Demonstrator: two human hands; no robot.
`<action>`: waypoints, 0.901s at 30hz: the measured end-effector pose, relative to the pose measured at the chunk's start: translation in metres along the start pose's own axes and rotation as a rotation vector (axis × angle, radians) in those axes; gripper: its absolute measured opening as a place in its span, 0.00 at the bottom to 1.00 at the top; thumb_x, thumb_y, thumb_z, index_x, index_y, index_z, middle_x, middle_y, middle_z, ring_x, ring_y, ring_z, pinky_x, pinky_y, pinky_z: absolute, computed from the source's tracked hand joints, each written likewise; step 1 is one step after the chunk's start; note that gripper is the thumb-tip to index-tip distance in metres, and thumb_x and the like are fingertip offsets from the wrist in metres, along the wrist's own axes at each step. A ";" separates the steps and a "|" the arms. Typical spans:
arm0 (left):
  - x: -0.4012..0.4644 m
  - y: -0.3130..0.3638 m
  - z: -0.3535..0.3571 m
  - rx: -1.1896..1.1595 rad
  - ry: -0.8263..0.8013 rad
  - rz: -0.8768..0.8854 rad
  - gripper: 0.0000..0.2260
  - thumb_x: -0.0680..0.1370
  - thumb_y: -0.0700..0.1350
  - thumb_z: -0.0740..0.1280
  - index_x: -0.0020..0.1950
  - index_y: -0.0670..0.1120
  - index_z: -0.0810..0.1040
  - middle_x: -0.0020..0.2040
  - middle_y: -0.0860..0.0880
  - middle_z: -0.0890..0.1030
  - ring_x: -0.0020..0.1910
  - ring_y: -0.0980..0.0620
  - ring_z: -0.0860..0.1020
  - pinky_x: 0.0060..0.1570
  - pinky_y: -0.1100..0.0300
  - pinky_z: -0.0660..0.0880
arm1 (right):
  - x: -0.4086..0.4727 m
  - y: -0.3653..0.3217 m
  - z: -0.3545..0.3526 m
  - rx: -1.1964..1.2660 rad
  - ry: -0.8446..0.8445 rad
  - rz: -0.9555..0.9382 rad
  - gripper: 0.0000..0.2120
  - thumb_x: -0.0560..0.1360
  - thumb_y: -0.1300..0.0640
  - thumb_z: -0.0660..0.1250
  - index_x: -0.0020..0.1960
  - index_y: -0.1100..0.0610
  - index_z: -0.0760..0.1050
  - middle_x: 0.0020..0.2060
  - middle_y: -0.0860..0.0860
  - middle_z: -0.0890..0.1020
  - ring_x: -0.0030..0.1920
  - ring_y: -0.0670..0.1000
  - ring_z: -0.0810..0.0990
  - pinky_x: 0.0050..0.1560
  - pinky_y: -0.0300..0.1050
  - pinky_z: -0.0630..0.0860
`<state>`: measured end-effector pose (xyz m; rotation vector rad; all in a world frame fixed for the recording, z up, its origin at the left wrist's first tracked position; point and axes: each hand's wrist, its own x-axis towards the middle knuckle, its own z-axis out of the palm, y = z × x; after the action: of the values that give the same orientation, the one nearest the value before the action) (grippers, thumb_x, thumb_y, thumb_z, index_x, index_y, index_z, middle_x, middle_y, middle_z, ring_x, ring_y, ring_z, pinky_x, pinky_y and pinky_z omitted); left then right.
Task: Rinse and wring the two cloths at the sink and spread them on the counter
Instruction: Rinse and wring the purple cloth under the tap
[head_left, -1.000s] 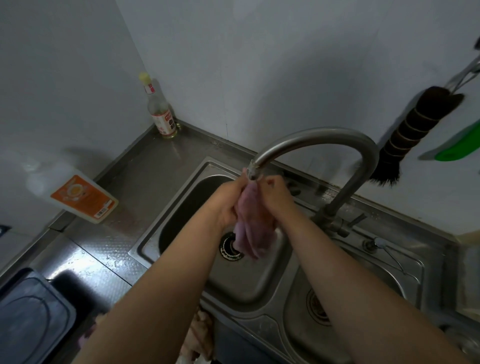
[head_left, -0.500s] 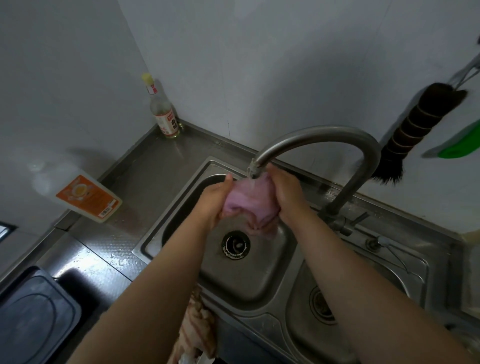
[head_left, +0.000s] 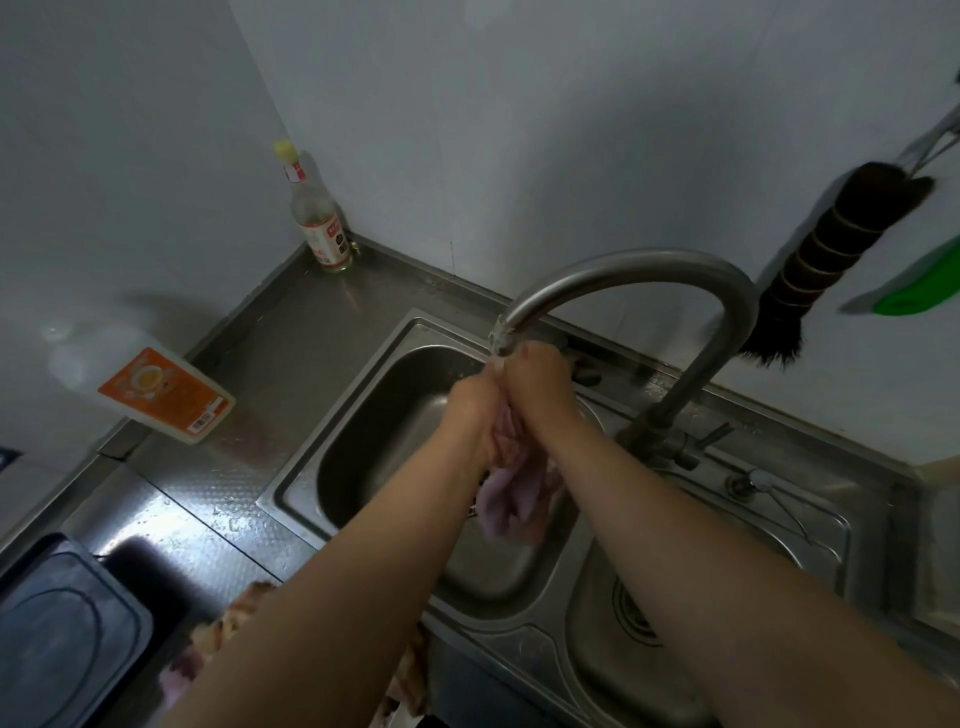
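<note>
Stainless steel double sink (head_left: 291, 486) set in a wet steel desk (head_left: 270, 364): left hand (head_left: 475, 415) and right hand (head_left: 540, 387) have fingers pressed together around a bunched pink cloth (head_left: 511, 501) under the curved metal faucet (head_left: 623, 273). Looks like rinsing; wringing probably comes next.

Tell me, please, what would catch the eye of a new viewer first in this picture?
First, the left hand and right hand, pressed together around a wet pink cloth under the curved steel tap, above the left basin of the steel double sink. Next, the orange-labelled white plastic bottle lying on the counter at left.
</note>
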<state>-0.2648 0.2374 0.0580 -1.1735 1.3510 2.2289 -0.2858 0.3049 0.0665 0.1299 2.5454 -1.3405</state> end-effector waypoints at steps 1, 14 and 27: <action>0.004 -0.002 0.000 -0.009 -0.003 0.010 0.15 0.81 0.51 0.61 0.44 0.41 0.78 0.33 0.44 0.79 0.35 0.47 0.81 0.39 0.57 0.79 | 0.002 0.003 -0.001 0.015 0.036 -0.040 0.15 0.81 0.55 0.56 0.42 0.61 0.75 0.37 0.54 0.78 0.45 0.56 0.80 0.42 0.42 0.70; 0.010 0.040 -0.052 0.371 -0.644 0.063 0.11 0.73 0.38 0.70 0.56 0.40 0.80 0.57 0.38 0.80 0.53 0.43 0.81 0.56 0.48 0.77 | -0.004 0.030 -0.031 0.203 -0.497 -0.027 0.21 0.76 0.39 0.63 0.57 0.55 0.80 0.47 0.49 0.84 0.49 0.45 0.82 0.51 0.42 0.78; 0.011 0.038 -0.044 0.640 -0.399 0.234 0.02 0.79 0.37 0.64 0.49 0.43 0.75 0.36 0.48 0.83 0.35 0.55 0.81 0.37 0.62 0.75 | 0.002 0.042 -0.026 0.541 -0.179 -0.007 0.12 0.80 0.49 0.62 0.41 0.52 0.77 0.35 0.48 0.80 0.37 0.46 0.78 0.43 0.44 0.74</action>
<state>-0.2724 0.1788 0.0630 -0.3468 1.8731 1.7924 -0.2842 0.3502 0.0463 0.0952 1.9860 -1.9154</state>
